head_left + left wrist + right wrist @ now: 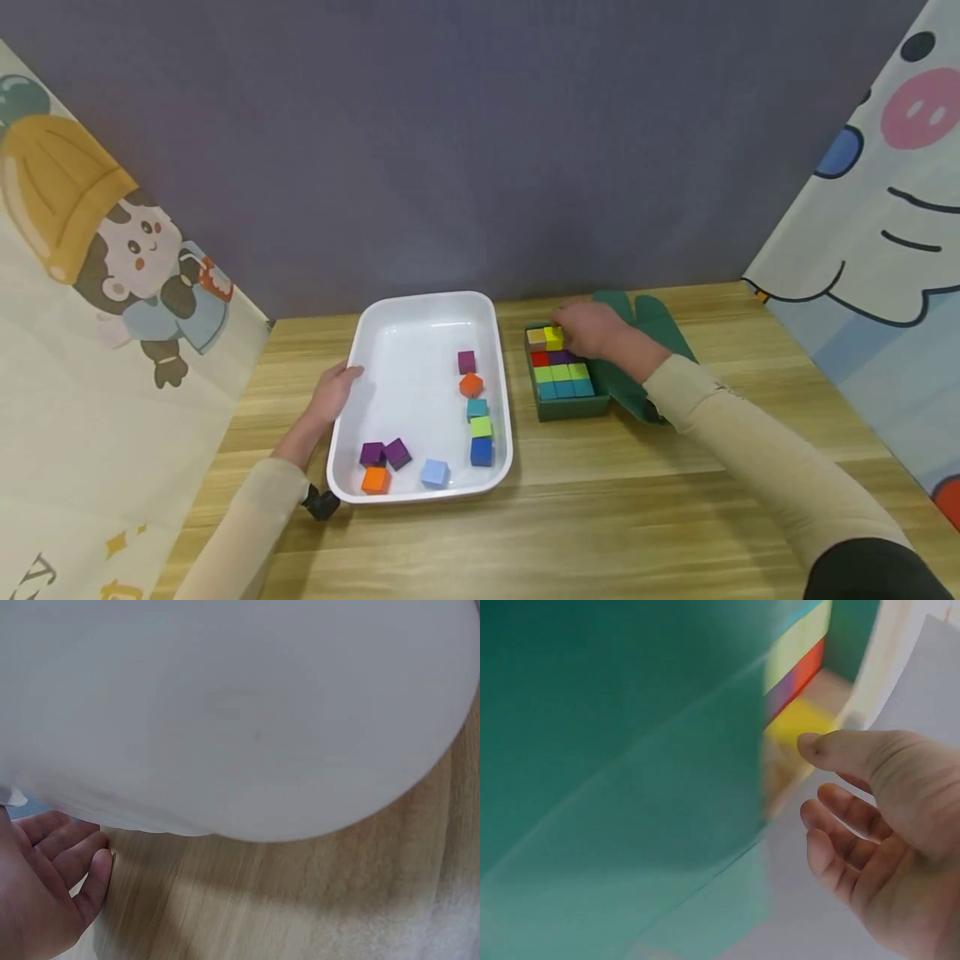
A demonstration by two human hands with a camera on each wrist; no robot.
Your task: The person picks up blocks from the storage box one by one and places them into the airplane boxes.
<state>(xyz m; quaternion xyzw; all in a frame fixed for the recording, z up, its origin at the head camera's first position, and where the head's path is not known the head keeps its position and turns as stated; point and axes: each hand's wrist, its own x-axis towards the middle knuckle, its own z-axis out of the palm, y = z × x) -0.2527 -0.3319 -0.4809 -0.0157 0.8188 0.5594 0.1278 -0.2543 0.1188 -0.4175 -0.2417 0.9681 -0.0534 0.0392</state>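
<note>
Apparently for steadiness, a white tray [405, 358] was held at its left rim by the left hand [332, 393], thumb over the edge and fingers loosely bent outside. Loose blocks [435, 474] were scattered inside. To its right a green box [573, 408] was set, its lid [663, 330] folded rightward, presumably so the packed blocks [564, 373] could be reached. At its far end, a yellow block [553, 337] was met by the half-curled right hand [592, 328]; whether it was pinched or merely touched could not be told.
</note>
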